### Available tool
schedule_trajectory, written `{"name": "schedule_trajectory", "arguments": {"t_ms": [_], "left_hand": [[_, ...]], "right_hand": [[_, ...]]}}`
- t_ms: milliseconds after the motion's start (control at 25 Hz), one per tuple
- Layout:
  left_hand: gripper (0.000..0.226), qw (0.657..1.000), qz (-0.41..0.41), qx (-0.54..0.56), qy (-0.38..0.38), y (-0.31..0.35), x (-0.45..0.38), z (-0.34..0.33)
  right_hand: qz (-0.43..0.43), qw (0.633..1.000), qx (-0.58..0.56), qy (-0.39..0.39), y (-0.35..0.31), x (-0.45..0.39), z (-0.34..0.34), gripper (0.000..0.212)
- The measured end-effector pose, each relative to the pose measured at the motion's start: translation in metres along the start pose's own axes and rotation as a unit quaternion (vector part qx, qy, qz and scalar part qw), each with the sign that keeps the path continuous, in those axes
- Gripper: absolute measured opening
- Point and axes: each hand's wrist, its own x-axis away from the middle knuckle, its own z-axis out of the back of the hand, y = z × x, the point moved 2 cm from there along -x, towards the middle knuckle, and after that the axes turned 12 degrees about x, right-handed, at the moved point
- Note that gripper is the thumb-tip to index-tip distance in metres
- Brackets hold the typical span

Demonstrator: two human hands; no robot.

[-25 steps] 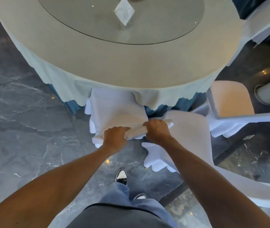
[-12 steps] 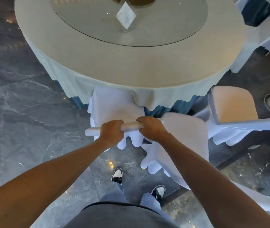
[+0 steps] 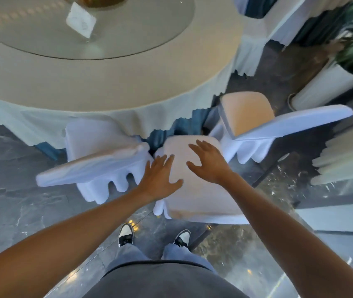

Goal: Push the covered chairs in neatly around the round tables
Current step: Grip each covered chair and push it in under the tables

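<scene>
Two splayed hands over the middle of three white-covered chairs at one round table.

Nearest, two black-and-white shoes (image 3: 125, 234) stand on the dark marble floor (image 3: 10, 211). Left hand (image 3: 159, 182) and right hand (image 3: 209, 163) hover with fingers spread, grasping nothing, above the middle white fabric-covered chair (image 3: 195, 196), which stands out from the table. The left covered chair (image 3: 98, 155) is tucked under the cream-clothed round table (image 3: 111, 82); the right covered chair (image 3: 255, 123) sits angled beside it. One folded white napkin (image 3: 81, 20) stands on the glass turntable (image 3: 132, 29).
</scene>
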Motion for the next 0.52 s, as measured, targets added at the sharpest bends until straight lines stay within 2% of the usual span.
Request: {"name": "schedule_trajectory", "arguments": {"t_ms": [160, 280, 400, 440, 520], "left_hand": [[0.102, 0.986, -0.011, -0.013, -0.163, 0.061, 0.003, -0.08], [0.106, 0.977, 0.011, 0.051, -0.207, 0.078, 0.002, -0.096], [0.113, 0.96, -0.011, 0.003, -0.279, 0.086, 0.005, -0.097], [0.106, 0.955, -0.021, -0.029, -0.295, 0.087, 0.007, -0.101], [0.078, 0.95, -0.028, -0.066, -0.305, 0.085, 0.009, -0.111]], "right_hand": [[-0.057, 0.998, -0.007, -0.033, 0.075, 0.074, -0.01, 0.071], [-0.066, 0.995, -0.028, -0.071, 0.099, 0.121, -0.024, 0.075], [-0.083, 0.988, -0.08, -0.1, 0.11, 0.157, -0.038, 0.08], [-0.075, 0.988, -0.087, -0.101, 0.111, 0.167, -0.041, 0.081], [-0.028, 0.994, -0.064, -0.083, 0.113, 0.18, -0.044, 0.081]]}}
